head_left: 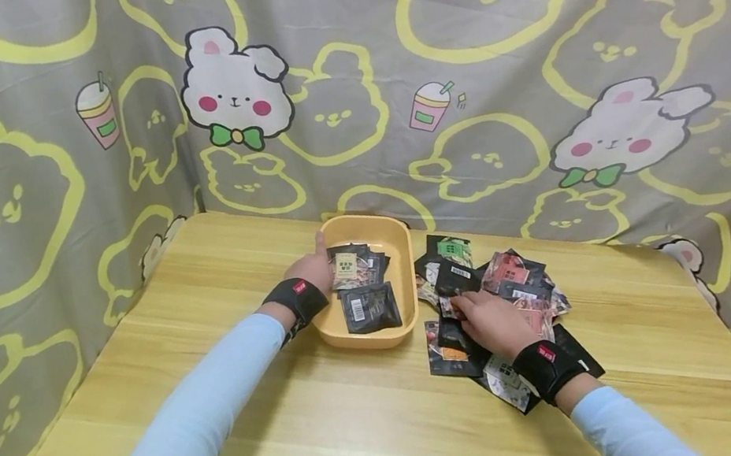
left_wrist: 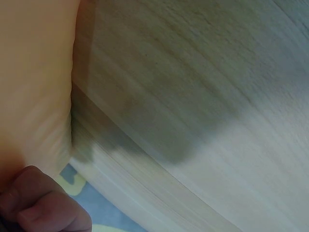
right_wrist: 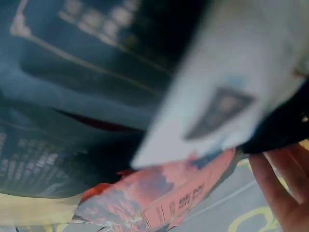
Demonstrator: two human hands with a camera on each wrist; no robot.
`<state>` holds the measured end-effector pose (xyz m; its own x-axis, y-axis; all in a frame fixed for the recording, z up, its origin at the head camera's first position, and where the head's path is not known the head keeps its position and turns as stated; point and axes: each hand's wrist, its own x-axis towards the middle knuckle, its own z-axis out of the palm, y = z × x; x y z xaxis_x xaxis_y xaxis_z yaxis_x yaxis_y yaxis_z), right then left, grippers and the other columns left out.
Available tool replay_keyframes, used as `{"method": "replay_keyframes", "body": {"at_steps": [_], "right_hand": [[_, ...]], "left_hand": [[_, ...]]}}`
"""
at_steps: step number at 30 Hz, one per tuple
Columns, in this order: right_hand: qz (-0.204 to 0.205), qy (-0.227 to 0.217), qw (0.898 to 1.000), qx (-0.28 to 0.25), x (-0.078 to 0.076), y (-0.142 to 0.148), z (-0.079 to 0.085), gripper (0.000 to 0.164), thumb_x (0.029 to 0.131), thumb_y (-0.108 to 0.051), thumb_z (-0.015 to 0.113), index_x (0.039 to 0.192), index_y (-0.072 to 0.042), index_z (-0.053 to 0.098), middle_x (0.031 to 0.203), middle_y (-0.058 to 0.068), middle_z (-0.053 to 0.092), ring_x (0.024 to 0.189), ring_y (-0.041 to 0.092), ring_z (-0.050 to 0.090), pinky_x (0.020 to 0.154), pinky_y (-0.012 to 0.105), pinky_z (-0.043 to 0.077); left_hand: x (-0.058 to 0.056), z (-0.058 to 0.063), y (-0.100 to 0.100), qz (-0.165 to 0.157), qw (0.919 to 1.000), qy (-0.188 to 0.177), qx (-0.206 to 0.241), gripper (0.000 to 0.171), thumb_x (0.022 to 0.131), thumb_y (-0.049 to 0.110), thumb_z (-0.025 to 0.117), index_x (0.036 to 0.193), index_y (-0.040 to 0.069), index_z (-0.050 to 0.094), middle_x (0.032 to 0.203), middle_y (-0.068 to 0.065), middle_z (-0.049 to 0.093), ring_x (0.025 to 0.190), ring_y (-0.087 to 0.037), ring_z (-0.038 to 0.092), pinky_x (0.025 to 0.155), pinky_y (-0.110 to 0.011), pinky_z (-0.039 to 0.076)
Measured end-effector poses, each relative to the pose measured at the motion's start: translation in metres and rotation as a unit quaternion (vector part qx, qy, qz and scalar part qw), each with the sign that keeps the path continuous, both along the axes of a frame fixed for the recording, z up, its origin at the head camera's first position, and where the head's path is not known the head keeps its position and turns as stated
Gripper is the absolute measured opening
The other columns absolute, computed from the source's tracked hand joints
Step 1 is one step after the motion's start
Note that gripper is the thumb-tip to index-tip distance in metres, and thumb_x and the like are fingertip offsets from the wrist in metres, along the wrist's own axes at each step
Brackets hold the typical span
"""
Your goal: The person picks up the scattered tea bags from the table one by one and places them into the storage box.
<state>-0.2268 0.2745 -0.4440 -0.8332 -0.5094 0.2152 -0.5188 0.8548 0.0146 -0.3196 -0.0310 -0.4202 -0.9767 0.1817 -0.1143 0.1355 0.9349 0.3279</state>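
One tray [head_left: 405, 269], long axis front-to-back

The wood-grain surface [head_left: 299, 446] carries a yellow-orange tray [head_left: 402, 254] toward its far side and, just right of it, heaped sachets [head_left: 510, 270].

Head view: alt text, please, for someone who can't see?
A person's right hand touches a pile of dark printed sachets on a pale wood-grain table, while their left hand holds the side of a yellow rectangular plastic tray containing more sachets.
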Motion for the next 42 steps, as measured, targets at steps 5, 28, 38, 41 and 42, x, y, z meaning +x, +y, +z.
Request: {"method": "replay_keyframes", "body": {"at_steps": [5,28,38,41,42], "right_hand": [[-0.013,0.052,0.998,-0.021,0.009,0.002,0.004,0.025,0.084,-0.004,0.065,0.109,-0.003,0.065,0.103,0.014,0.068,0.092,0.028,0.065,0.075,0.042,0.053],[0.034,0.141,0.987,-0.063,-0.004,-0.043,0.059,0.024,0.087,-0.007,0.062,0.111,-0.005,0.066,0.097,0.01,0.071,0.084,0.024,0.067,0.067,0.038,0.054],[0.068,0.156,0.984,-0.055,-0.02,-0.082,0.068,0.024,0.088,-0.006,0.059,0.111,-0.004,0.065,0.098,0.009,0.071,0.086,0.023,0.067,0.069,0.036,0.054],[0.082,0.175,0.979,-0.058,-0.024,-0.092,0.07,0.024,0.086,-0.004,0.06,0.11,-0.004,0.065,0.097,0.009,0.071,0.085,0.024,0.068,0.069,0.036,0.055],[0.085,0.181,0.978,-0.058,-0.025,-0.096,0.071,0.024,0.086,-0.003,0.06,0.109,-0.004,0.065,0.097,0.008,0.071,0.085,0.023,0.068,0.069,0.035,0.055]], "left_hand": [[0.002,0.0,0.0,-0.005,0.9999,-0.014,0.007,0.072,0.097,0.019,0.04,0.15,0.002,-0.006,0.082,-0.015,0.067,0.066,-0.025,0.063,0.058,-0.034,0.048],[0.001,0.005,0.0,-0.003,0.9999,-0.008,0.011,0.069,0.098,0.019,0.04,0.15,0.002,-0.001,0.082,-0.015,0.068,0.066,-0.025,0.064,0.06,-0.035,0.05],[0.0,0.002,-0.001,-0.005,0.9998,-0.015,0.007,0.069,0.099,0.02,0.038,0.15,0.002,-0.006,0.082,-0.014,0.068,0.066,-0.023,0.063,0.061,-0.034,0.049],[0.001,0.002,-0.001,-0.003,0.9999,-0.012,0.003,0.069,0.099,0.019,0.038,0.15,0.002,-0.004,0.083,-0.013,0.068,0.067,-0.023,0.063,0.062,-0.034,0.05],[0.001,0.002,-0.001,-0.002,0.9999,-0.009,0.003,0.068,0.099,0.019,0.038,0.15,0.002,-0.004,0.083,-0.013,0.068,0.067,-0.023,0.063,0.061,-0.034,0.049]]}}
